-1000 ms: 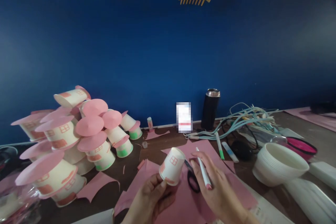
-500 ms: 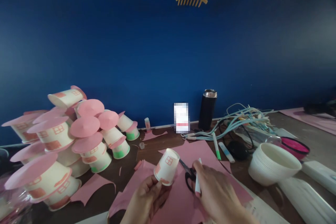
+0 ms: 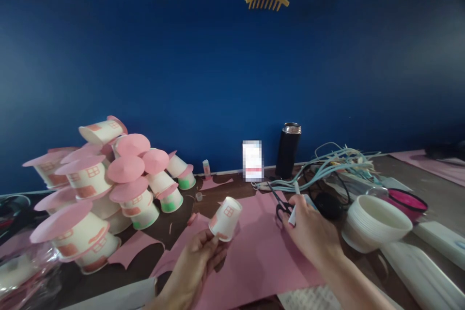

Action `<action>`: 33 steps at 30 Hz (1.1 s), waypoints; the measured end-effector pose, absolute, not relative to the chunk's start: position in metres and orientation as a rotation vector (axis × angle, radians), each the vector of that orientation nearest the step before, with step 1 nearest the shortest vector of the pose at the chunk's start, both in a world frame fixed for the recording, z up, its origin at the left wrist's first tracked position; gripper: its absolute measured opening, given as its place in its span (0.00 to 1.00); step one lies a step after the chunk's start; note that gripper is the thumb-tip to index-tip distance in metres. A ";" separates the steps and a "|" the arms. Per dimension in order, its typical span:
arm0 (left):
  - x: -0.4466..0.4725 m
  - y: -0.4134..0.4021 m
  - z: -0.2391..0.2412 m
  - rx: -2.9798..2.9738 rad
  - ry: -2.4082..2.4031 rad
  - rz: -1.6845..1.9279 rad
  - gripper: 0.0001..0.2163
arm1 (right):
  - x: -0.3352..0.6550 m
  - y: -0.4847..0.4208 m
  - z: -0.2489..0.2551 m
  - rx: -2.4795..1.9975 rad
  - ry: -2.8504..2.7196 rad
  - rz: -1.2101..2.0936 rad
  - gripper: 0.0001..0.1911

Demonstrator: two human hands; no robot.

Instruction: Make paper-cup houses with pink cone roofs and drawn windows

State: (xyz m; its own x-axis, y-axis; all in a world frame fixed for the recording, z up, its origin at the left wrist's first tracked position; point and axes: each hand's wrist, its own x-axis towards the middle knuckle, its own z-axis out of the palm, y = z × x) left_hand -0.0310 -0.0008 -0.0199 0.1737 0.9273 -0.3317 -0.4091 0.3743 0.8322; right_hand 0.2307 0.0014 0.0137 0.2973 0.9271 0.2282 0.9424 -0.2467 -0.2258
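My left hand (image 3: 198, 259) pinches a white paper cup (image 3: 225, 220) near its rim, the cup upside down and tilted. A window and other patches are drawn on it in reddish-pink. My right hand (image 3: 314, 230) is closed around a white marker (image 3: 292, 216) with a reddish end. Black-handled scissors (image 3: 285, 208) lie against those fingers, blades pointing away; whether they are gripped too is hidden. Beneath both hands spreads a pink paper sheet (image 3: 254, 252).
Decorated cups with pink cone roofs (image 3: 126, 168) are piled at left. Behind stand a phone (image 3: 252, 161) with a blurred screen and a black bottle (image 3: 288, 152). At right are cables (image 3: 327, 167) and stacked white bowls (image 3: 376, 225). A pink scrap (image 3: 136, 247) lies left.
My right hand has moved away and to the right with the marker, and the scissors have shifted the same way. My left hand still holds the cup, slightly farther left.
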 end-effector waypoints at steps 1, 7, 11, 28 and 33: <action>-0.033 0.002 -0.019 0.679 0.981 1.073 0.10 | 0.233 0.003 0.012 -2.258 -1.679 -0.063 0.10; -0.051 0.022 -0.020 0.701 0.927 1.168 0.06 | 0.241 0.008 0.003 -2.262 -1.650 -0.024 0.15; -0.056 0.024 -0.018 0.674 0.938 1.181 0.06 | 0.242 0.007 0.002 -2.244 -1.641 -0.027 0.16; -0.089 0.005 0.027 0.652 1.014 1.383 0.09 | 0.181 -0.035 0.015 -1.262 -2.144 0.338 0.12; -0.088 -0.010 0.039 0.613 0.973 1.412 0.09 | 0.172 -0.040 0.015 -1.234 -2.209 0.515 0.11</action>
